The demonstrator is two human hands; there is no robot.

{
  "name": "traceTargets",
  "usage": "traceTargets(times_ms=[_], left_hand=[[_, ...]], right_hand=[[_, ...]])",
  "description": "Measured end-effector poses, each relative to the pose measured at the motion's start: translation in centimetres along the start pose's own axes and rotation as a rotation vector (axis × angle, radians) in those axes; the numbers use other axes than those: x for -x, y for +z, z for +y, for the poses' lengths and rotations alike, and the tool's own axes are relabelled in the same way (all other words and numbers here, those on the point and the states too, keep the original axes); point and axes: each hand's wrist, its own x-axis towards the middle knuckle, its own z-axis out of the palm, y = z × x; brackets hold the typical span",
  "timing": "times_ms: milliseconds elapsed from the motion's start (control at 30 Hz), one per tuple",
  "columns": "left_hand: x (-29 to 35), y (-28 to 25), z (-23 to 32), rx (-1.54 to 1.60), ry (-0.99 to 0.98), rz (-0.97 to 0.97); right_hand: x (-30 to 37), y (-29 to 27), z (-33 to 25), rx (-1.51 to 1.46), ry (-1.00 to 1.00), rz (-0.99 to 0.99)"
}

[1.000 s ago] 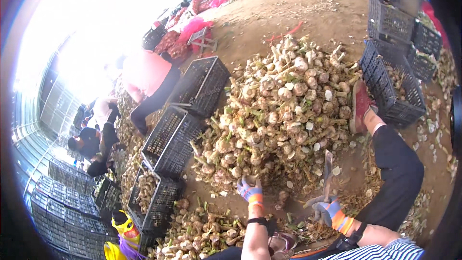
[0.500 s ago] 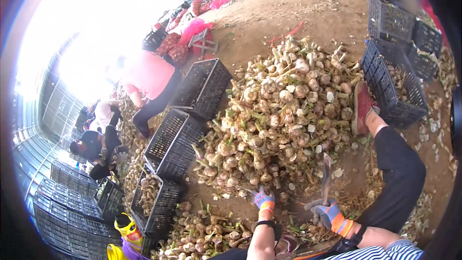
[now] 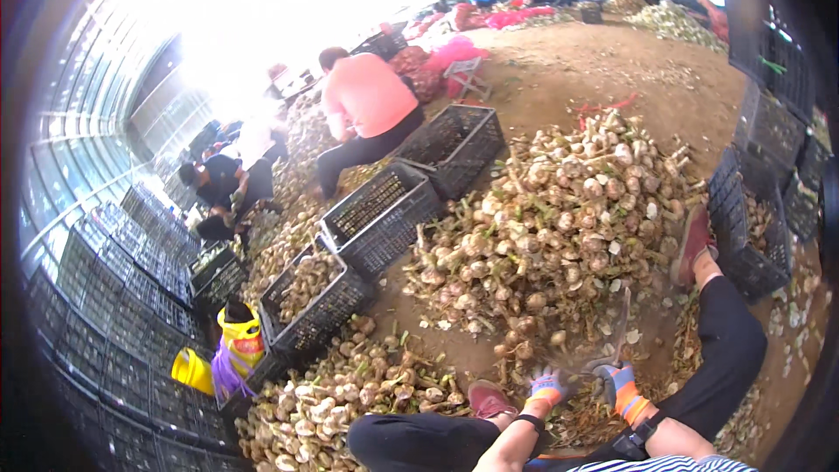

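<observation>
Right hand [image 3: 615, 376] clasps knife [image 3: 624, 325]; left hand [image 3: 548, 383] nearby (can't tell its grip); garlic heap [image 3: 559, 240] beyond

Knife [image 3: 624, 323] near upright, blade up; pale garlic [image 3: 559, 227] heaped beyond.

The left hand [image 3: 548, 381] and right hand [image 3: 612, 376] wear grey and purple-blue gloves [image 3: 623, 378] with bright orange cuffs [image 3: 633, 408]. On the left is a thin black band [image 3: 530, 421], on the right a thicker black strap [image 3: 648, 426]. The top [image 3: 669, 465] has dark and white stripes. The long pants [image 3: 732, 354] are black, the shoes [image 3: 491, 399] red.
</observation>
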Motion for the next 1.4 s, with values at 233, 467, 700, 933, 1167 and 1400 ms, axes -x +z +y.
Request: traceTargets(times_ms=[233, 467, 700, 933, 1167, 1400], left_hand=[[0.8, 0.5, -0.8, 0.124, 0.026, 0.004], [-3.7, 6.1, -6.5, 0.634, 0.108, 0.346], [1.3, -3.8, -16.6, 1.148, -0.678, 1.015], [0.4, -3.7, -8.2, 0.556, -0.419, 0.553], [-0.8, 2.7, -4.8, 0.225, -0.366, 0.224], [0.8, -0.4, -7.7, 0.737, -0.256, 0.502]], right_hand=[[0.7, 0.5, 0.7, 0.042, 0.036, -0.047], [-0.7, -1.8, 1.6, -0.157, 0.083, 0.0], [0.9, -0.2, -0.6, 0.03, -0.037, 0.025], [1.3, -0.4, -2.8, -0.091, 0.035, -0.029], [-1.5, -2.3, 2.7, -0.163, -0.098, 0.179], [2.0, 0.5, -2.4, -0.073, -0.049, -0.086]])
